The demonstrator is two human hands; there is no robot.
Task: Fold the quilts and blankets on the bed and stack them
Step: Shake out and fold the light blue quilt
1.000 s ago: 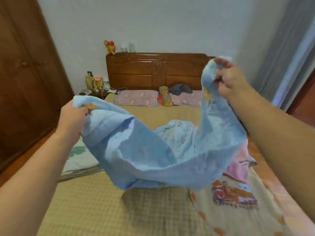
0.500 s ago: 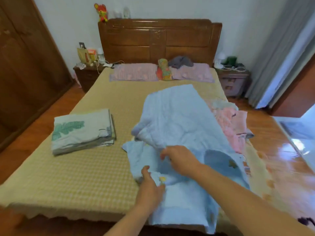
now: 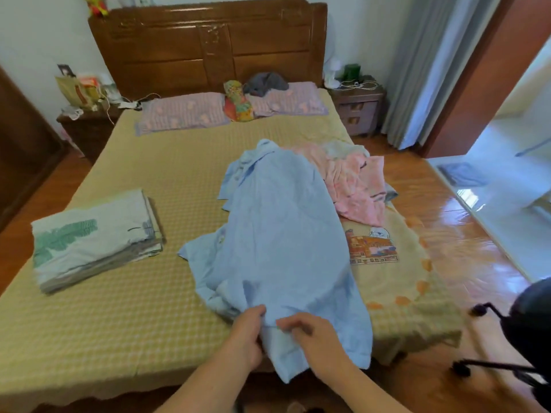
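A light blue blanket (image 3: 280,239) lies lengthwise down the middle of the bed (image 3: 119,323), its near end hanging over the foot edge. My left hand (image 3: 247,335) and my right hand (image 3: 313,335) both pinch that near end, close together. A folded white quilt with a green leaf print (image 3: 95,236) sits on the left side of the bed. A crumpled pink blanket (image 3: 354,186) lies at the right, partly under the blue one. A cream blanket with a cartoon print (image 3: 387,263) is spread beneath them at the right.
Two pink pillows (image 3: 182,113) and a colourful bundle (image 3: 238,102) lie by the wooden headboard (image 3: 208,46). Nightstands stand on both sides. A black tripod-like stand (image 3: 518,332) is at the lower right on the wooden floor. Curtains hang at the right.
The blue blanket, held up spread between both hands a second ago, now lies laid out on the bed. My hands have come together at its near end.
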